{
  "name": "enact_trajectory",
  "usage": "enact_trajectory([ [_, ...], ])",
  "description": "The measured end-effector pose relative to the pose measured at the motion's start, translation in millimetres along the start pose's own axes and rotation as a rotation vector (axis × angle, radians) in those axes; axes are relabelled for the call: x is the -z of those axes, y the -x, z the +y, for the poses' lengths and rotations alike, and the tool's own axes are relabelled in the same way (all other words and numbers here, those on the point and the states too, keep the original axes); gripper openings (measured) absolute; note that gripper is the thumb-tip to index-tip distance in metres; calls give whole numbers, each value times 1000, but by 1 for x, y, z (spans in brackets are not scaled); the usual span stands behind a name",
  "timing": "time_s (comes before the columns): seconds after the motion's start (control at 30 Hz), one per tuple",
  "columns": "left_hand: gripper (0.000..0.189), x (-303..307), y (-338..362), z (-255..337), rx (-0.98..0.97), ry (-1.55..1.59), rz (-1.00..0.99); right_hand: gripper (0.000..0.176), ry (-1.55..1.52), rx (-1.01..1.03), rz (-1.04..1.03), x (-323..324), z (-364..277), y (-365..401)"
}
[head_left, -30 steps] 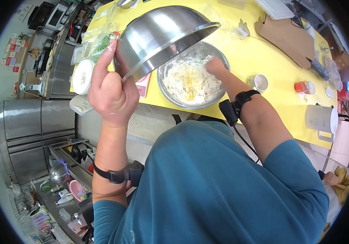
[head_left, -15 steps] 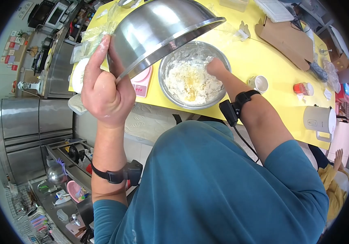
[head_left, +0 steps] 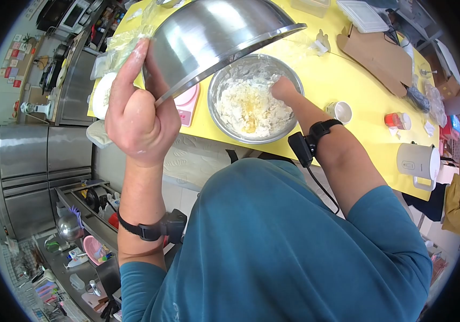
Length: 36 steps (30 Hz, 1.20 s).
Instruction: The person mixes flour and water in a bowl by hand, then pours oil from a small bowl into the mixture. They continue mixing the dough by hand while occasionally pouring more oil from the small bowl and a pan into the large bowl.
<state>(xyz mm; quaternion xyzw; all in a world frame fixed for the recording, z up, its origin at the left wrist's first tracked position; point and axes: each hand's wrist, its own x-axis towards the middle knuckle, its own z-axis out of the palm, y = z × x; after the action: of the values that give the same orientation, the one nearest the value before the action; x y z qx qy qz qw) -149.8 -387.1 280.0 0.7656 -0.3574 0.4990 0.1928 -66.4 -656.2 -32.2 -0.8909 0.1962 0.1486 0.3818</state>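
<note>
My left hand (head_left: 140, 112) grips the rim of a large steel bowl (head_left: 214, 37), which is tilted with its underside up over the table. Below it, a second steel bowl (head_left: 212, 115) stands on the yellow table, holding a crumbly flour mixture (head_left: 249, 107) with a yellow wet patch in the middle. My right hand (head_left: 283, 89) is inside that bowl at its upper right side, touching the mixture near the wall. Its fingers are mostly hidden, so whether it is closed cannot be told.
A pink scale (head_left: 187, 110) sits left of the lower bowl. To the right on the yellow table (head_left: 367, 131) are a white cup (head_left: 342, 111), a red-labelled jar (head_left: 397, 121), a grey-white jug (head_left: 418, 160) and brown cardboard (head_left: 377, 56). A white plate (head_left: 103, 96) lies left.
The raised bowl in my left hand has shifted slightly right. My right hand has barely moved. A person's hand at the far right edge has gone out of view.
</note>
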Motion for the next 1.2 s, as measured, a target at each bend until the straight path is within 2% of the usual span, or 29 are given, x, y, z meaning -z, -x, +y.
enact_trajectory([
  [0.2,42,0,2,-2,-1,-5,-6,33,19,49,36,-7,8,-10],
  [0.4,31,-2,16,-5,181,20,-85,34,35,62,21,-12,11,-16],
  [0.47,22,-11,36,-14,401,64,-99,35,42,59,45,-11,14,-13],
  [0.53,7,-13,50,-19,750,101,-216,35,22,30,79,-9,10,-4],
  [0.6,13,-19,76,-34,1033,51,-408,36,69,36,21,-13,19,-8],
  [0.67,20,-36,117,-46,1469,294,-335,36,93,40,6,-10,25,-16],
  [0.73,33,-51,188,-60,1825,677,-153,37,95,36,27,-9,33,-12],
  [0.8,38,-47,196,-53,2109,771,-141,38,12,69,74,-12,33,-4],
  [0.83,36,-43,203,-55,2147,801,-79,38,-67,95,112,-13,40,-4],
  [0.9,34,-44,223,-57,2230,882,45,39,163,200,104,-17,50,-16],
  [0.93,31,-44,235,-66,2255,906,80,40,204,189,99,-19,54,-18],
  [0.97,29,-43,246,-79,2239,891,102,41,246,177,94,-21,59,-19],
  [1.03,25,-45,261,-103,2200,859,144,43,172,35,103,-2,3,22],
  [1.07,19,-44,246,-110,2184,745,182,43,205,41,102,-5,3,26],
  [1.2,18,-59,278,-154,2116,714,257,46,277,72,166,-22,-6,32],
])
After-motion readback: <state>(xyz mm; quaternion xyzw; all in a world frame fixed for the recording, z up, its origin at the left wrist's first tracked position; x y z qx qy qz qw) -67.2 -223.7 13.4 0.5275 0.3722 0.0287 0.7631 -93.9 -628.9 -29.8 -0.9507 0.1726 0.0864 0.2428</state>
